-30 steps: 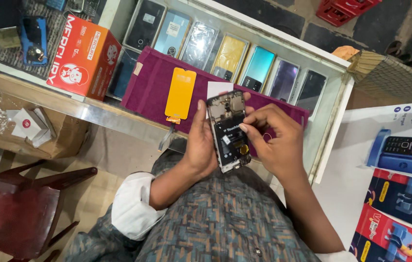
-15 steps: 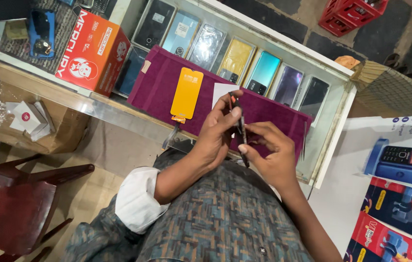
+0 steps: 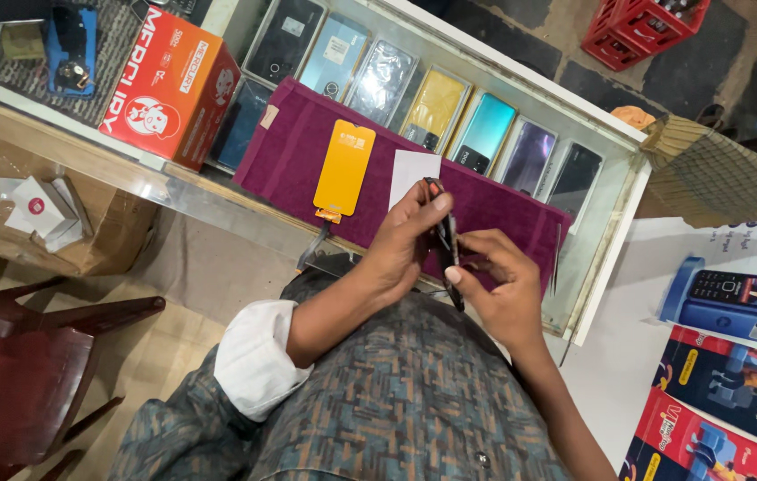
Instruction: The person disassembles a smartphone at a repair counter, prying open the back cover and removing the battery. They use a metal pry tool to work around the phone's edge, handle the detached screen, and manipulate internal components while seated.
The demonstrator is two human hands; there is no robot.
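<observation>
1. Small shop w/ a glass counter (image 3: 173, 191); phones in clear wrap lie in a row under the glass, running from 11 to 2 o'clock.
2. On the glass: a purple cloth (image 3: 298, 151), and on it a yellow strip (image 3: 344, 167) w/ a white card (image 3: 409, 174) just beside, at 3 o'clock of the strip.
3. Red-orange box (image 3: 169, 89) stands at 10 o'clock on the counter; a blue item (image 3: 71, 49) sits beyond it, at 11.
4. Centre of view: person holds a phone (image 3: 446, 240) edge-on, above the cloth's near edge. Only its thin dark side shows, so I can't tell front from back.
5. Left hand (image 3: 401, 249), fingers closed on the phone's upper end, thumb tip at the top.
6. Right hand (image 3: 494, 285) at 4 o'clock of the left one, fingers curled narrow, pinching the phone's lower part.
7. Cardboard box (image 3: 57, 218) w/ small white packs under the counter at 9 o'clock; dark wooden chair (image 3: 31, 356) at 8.
8. Blue keypad-phone box (image 3: 735, 298) at 3 o'clock; red crate (image 3: 641, 31) at 1.
</observation>
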